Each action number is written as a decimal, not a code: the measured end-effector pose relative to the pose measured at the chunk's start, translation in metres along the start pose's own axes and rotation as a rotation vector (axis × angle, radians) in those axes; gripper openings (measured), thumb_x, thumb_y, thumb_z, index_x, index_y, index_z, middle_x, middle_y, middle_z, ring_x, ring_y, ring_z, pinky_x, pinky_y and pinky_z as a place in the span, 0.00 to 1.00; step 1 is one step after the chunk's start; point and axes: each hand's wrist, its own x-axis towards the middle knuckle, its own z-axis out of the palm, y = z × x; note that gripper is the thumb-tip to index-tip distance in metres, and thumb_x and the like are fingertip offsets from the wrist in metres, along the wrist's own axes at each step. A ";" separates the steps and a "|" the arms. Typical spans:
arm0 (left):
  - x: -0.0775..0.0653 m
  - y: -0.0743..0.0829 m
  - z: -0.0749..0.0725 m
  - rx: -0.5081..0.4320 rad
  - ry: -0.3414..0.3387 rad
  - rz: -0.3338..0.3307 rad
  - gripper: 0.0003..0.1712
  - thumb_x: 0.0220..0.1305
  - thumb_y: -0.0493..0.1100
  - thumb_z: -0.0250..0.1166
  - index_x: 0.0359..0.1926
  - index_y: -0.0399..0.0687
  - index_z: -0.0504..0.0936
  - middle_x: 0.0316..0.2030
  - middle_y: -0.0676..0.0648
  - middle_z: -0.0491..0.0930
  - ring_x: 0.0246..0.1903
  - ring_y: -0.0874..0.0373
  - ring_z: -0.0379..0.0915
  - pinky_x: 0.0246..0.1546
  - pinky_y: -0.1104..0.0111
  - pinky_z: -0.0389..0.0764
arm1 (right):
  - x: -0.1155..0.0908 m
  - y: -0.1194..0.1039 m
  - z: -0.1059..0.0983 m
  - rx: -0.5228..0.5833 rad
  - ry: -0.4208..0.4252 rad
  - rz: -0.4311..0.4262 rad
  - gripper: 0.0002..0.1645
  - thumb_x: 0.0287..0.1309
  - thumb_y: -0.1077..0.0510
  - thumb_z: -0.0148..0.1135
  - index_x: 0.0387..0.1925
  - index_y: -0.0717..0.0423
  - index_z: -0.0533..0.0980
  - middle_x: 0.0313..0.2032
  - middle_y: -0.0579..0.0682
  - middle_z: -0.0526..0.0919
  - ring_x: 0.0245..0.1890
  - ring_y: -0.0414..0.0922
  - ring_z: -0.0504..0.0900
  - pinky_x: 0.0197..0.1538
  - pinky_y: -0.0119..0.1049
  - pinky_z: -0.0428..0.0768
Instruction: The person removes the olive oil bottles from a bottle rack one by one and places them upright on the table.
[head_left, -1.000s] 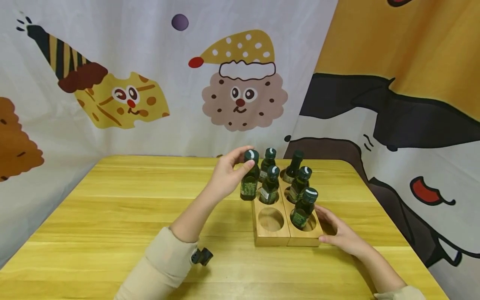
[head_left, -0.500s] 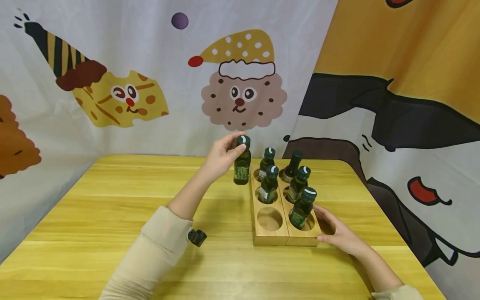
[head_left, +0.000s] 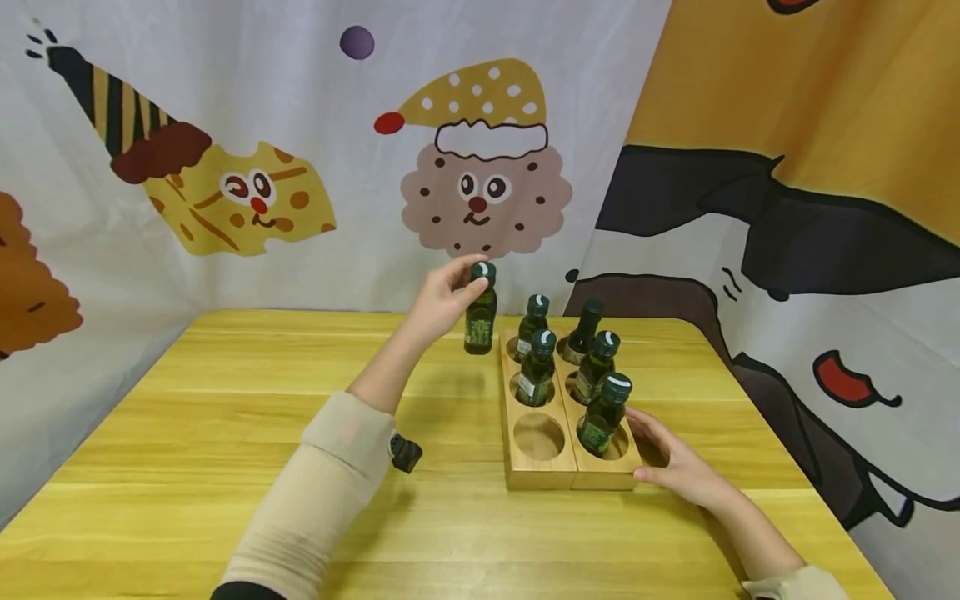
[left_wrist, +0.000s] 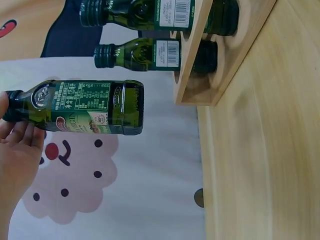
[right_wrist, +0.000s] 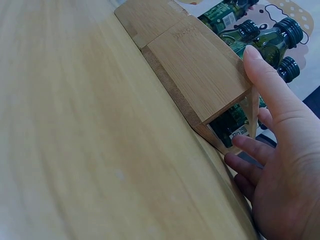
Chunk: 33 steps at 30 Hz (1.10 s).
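Note:
My left hand point(head_left: 442, 300) grips a small green glass olive oil bottle point(head_left: 480, 323) by its dark cap, thumb in front and fingers behind. The bottle hangs upright above the table, left of the wooden bottle rack point(head_left: 542, 481). In the left wrist view its green printed label point(left_wrist: 82, 100) shows. Several similar bottles stand in the rack's round holes, among them a front right bottle point(head_left: 604, 417) that leans slightly. The front left hole point(head_left: 539, 437) holds no bottle. At the rack's front right corner my right hand point(head_left: 682, 468) holds it, thumb at the near corner, fingers along the side.
The light wood table point(head_left: 187, 433) stretches left of the rack and in front of it. Behind it hangs a curtain point(head_left: 285, 83) with cartoon prints. A small black device point(head_left: 406, 453) sits at the left sleeve's cuff.
My left hand has carried the bottle up, back and slightly left, away from the rack's left side. My right hand stays at the rack's corner.

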 end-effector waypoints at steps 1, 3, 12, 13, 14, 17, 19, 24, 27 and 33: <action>0.001 -0.001 0.000 -0.001 0.002 -0.004 0.20 0.69 0.37 0.58 0.61 0.41 0.74 0.40 0.43 0.77 0.37 0.54 0.72 0.33 0.69 0.73 | 0.000 0.000 0.000 -0.002 -0.002 -0.002 0.50 0.53 0.69 0.66 0.73 0.56 0.52 0.64 0.70 0.62 0.61 0.32 0.63 0.59 0.23 0.61; 0.003 -0.004 0.000 -0.002 0.007 -0.011 0.20 0.69 0.37 0.58 0.61 0.41 0.74 0.39 0.42 0.77 0.36 0.54 0.71 0.32 0.68 0.72 | 0.000 -0.001 0.000 -0.001 -0.004 -0.005 0.50 0.53 0.69 0.66 0.73 0.56 0.52 0.64 0.70 0.62 0.61 0.33 0.63 0.59 0.23 0.61; 0.001 -0.025 0.001 0.014 0.015 -0.038 0.22 0.69 0.38 0.59 0.63 0.40 0.72 0.39 0.41 0.78 0.42 0.52 0.74 0.40 0.65 0.75 | 0.001 -0.001 -0.001 0.019 -0.005 -0.014 0.50 0.53 0.68 0.66 0.73 0.56 0.52 0.64 0.69 0.62 0.61 0.32 0.63 0.59 0.23 0.61; 0.000 -0.027 0.001 0.013 0.017 -0.044 0.22 0.69 0.38 0.59 0.63 0.40 0.72 0.39 0.41 0.78 0.42 0.51 0.74 0.40 0.65 0.75 | 0.001 -0.001 -0.001 0.020 -0.005 -0.014 0.50 0.53 0.68 0.66 0.73 0.56 0.51 0.64 0.69 0.62 0.61 0.32 0.63 0.59 0.23 0.61; -0.001 -0.030 0.001 0.012 0.020 -0.051 0.23 0.69 0.38 0.59 0.63 0.40 0.72 0.39 0.41 0.78 0.43 0.51 0.74 0.41 0.64 0.76 | 0.001 -0.001 -0.001 0.019 -0.005 -0.013 0.50 0.53 0.68 0.66 0.73 0.56 0.51 0.64 0.69 0.62 0.61 0.32 0.63 0.59 0.23 0.61; -0.004 -0.039 0.002 0.013 0.027 -0.069 0.23 0.69 0.39 0.59 0.63 0.40 0.72 0.39 0.41 0.77 0.43 0.51 0.74 0.43 0.64 0.76 | 0.000 -0.001 -0.001 0.014 -0.001 -0.010 0.50 0.53 0.68 0.66 0.73 0.56 0.51 0.64 0.69 0.62 0.61 0.31 0.63 0.59 0.23 0.61; -0.006 -0.045 0.002 0.011 0.031 -0.075 0.23 0.69 0.38 0.59 0.63 0.39 0.72 0.39 0.41 0.78 0.43 0.51 0.74 0.43 0.63 0.76 | 0.000 -0.001 -0.001 0.014 0.000 -0.008 0.50 0.54 0.68 0.66 0.73 0.56 0.52 0.64 0.69 0.62 0.61 0.31 0.63 0.59 0.23 0.61; -0.009 -0.058 0.004 0.002 0.033 -0.085 0.23 0.69 0.38 0.59 0.63 0.38 0.71 0.41 0.40 0.79 0.44 0.50 0.75 0.45 0.63 0.77 | 0.000 0.000 -0.001 0.007 0.001 0.002 0.49 0.54 0.67 0.66 0.73 0.55 0.52 0.64 0.70 0.62 0.61 0.33 0.63 0.59 0.23 0.61; -0.011 -0.064 0.005 0.005 0.025 -0.091 0.23 0.69 0.38 0.59 0.63 0.39 0.71 0.41 0.41 0.78 0.44 0.51 0.75 0.44 0.64 0.77 | -0.001 0.001 0.000 0.003 0.001 0.015 0.50 0.54 0.68 0.66 0.73 0.54 0.52 0.64 0.69 0.62 0.61 0.33 0.63 0.59 0.23 0.61; -0.013 -0.071 0.008 -0.011 0.020 -0.098 0.23 0.69 0.37 0.59 0.63 0.38 0.71 0.42 0.40 0.79 0.45 0.50 0.75 0.46 0.63 0.78 | 0.000 0.001 0.000 0.010 0.003 0.029 0.50 0.54 0.66 0.67 0.73 0.51 0.52 0.65 0.67 0.62 0.61 0.31 0.62 0.59 0.22 0.60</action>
